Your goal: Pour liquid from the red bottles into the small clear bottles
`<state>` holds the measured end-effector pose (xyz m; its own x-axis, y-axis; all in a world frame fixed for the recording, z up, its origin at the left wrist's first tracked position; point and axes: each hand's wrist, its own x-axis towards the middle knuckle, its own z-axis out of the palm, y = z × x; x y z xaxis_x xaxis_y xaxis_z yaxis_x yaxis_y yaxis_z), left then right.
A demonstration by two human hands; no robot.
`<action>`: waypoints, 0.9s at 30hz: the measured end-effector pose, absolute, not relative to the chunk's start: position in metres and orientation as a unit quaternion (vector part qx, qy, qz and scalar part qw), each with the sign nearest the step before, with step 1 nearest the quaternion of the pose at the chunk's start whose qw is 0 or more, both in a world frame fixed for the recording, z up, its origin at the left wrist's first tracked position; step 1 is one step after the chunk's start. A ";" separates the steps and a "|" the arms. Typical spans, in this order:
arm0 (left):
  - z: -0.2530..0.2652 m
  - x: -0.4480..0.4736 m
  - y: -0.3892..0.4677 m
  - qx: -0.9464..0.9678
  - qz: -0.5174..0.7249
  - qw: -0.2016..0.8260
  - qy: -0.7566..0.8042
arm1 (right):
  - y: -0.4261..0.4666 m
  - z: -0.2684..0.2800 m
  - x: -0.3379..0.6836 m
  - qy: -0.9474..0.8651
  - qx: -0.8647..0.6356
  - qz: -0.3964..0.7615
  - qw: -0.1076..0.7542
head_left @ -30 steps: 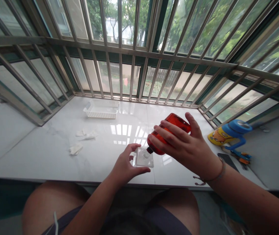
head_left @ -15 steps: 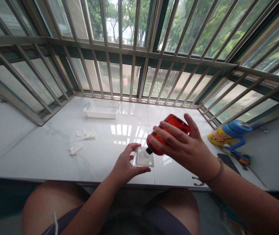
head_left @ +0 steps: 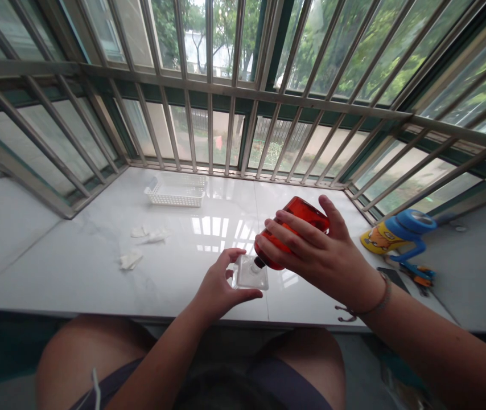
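A clear, square-sided bottle (head_left: 247, 276) sits between the thumb and fingers of my left hand (head_left: 219, 285), its small round neck facing up. Wrapped around a red translucent bottle (head_left: 296, 219) is my right hand (head_left: 317, 250), palm towards me. The red bottle tilts down to the left, and its black tip (head_left: 259, 262) is at the neck of the clear bottle. Whether liquid is flowing between them I cannot tell.
A white perforated basket (head_left: 177, 196) stands at the back left, with crumpled tissues (head_left: 131, 261) nearer me. On the right are a yellow and blue drinking bottle (head_left: 396, 230), a dark flat object (head_left: 392, 277) and orange-blue keys (head_left: 417, 274). Metal bars (head_left: 211, 134) line the windows.
Both hands keep their grip, and the two bottles hold almost the same pose. The view has shifted very slightly.
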<state>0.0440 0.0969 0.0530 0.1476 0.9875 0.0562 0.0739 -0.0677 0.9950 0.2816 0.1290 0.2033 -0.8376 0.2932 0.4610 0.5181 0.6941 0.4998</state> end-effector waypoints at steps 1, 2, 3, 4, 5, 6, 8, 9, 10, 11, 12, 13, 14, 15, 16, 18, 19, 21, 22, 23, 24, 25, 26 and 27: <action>0.053 0.044 0.097 0.569 0.458 0.499 0.465 | 0.129 0.204 0.281 -0.904 -0.227 -0.316 0.175; 0.053 0.044 0.097 0.569 0.459 0.500 0.465 | 0.129 0.205 0.281 -0.905 -0.229 -0.315 0.173; 0.053 0.044 0.098 0.569 0.459 0.500 0.465 | 0.129 0.206 0.281 -0.904 -0.229 -0.318 0.170; 0.053 0.045 0.098 0.568 0.459 0.500 0.464 | 0.128 0.208 0.281 -0.903 -0.228 -0.324 0.166; 0.053 0.045 0.098 0.568 0.459 0.501 0.464 | 0.128 0.209 0.281 -0.902 -0.226 -0.331 0.164; 0.053 0.045 0.098 0.568 0.459 0.502 0.463 | 0.128 0.210 0.280 -0.900 -0.223 -0.339 0.162; 0.053 0.045 0.098 0.570 0.459 0.502 0.461 | 0.128 0.212 0.280 -0.897 -0.216 -0.352 0.158; 0.053 0.045 0.099 0.570 0.459 0.503 0.461 | 0.128 0.212 0.280 -0.897 -0.214 -0.354 0.158; 0.053 0.045 0.099 0.569 0.460 0.503 0.460 | 0.128 0.212 0.280 -0.897 -0.215 -0.351 0.159; 0.052 0.045 0.099 0.568 0.461 0.504 0.459 | 0.128 0.212 0.280 -0.898 -0.217 -0.346 0.162; 0.052 0.045 0.099 0.567 0.462 0.505 0.458 | 0.129 0.210 0.280 -0.900 -0.220 -0.339 0.166; 0.052 0.045 0.099 0.565 0.464 0.506 0.458 | 0.129 0.208 0.280 -0.900 -0.225 -0.332 0.169; 0.052 0.045 0.099 0.564 0.465 0.506 0.458 | 0.129 0.204 0.280 -0.901 -0.230 -0.326 0.173; 0.052 0.045 0.099 0.563 0.465 0.506 0.459 | 0.130 0.200 0.281 -0.900 -0.236 -0.320 0.175; 0.052 0.045 0.099 0.561 0.465 0.506 0.461 | 0.130 0.195 0.281 -0.901 -0.243 -0.314 0.177; 0.053 0.044 0.098 0.558 0.464 0.508 0.464 | 0.130 0.183 0.283 -0.901 -0.260 -0.298 0.181; 0.053 0.043 0.098 0.557 0.463 0.508 0.466 | 0.129 0.177 0.284 -0.901 -0.271 -0.287 0.182; 0.053 0.041 0.097 0.557 0.459 0.506 0.472 | 0.129 0.164 0.286 -0.897 -0.297 -0.266 0.188; 0.053 0.040 0.096 0.557 0.457 0.505 0.476 | 0.129 0.158 0.287 -0.894 -0.312 -0.256 0.193; 0.052 0.038 0.095 0.555 0.454 0.507 0.480 | 0.129 0.152 0.288 -0.890 -0.327 -0.245 0.200; 0.051 0.037 0.094 0.550 0.451 0.510 0.483 | 0.129 0.146 0.289 -0.885 -0.344 -0.234 0.208; 0.050 0.035 0.093 0.543 0.449 0.517 0.487 | 0.129 0.139 0.291 -0.880 -0.359 -0.220 0.218; 0.048 0.034 0.092 0.533 0.448 0.525 0.489 | 0.129 0.132 0.292 -0.875 -0.375 -0.205 0.230; 0.045 0.032 0.091 0.523 0.447 0.533 0.492 | 0.129 0.124 0.293 -0.869 -0.388 -0.186 0.245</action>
<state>0.0321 0.0913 0.0452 0.1148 0.9918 -0.0568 0.0382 0.0527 0.9979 0.2930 0.1291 0.1240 -0.5785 0.5830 0.5705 0.7657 0.6291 0.1336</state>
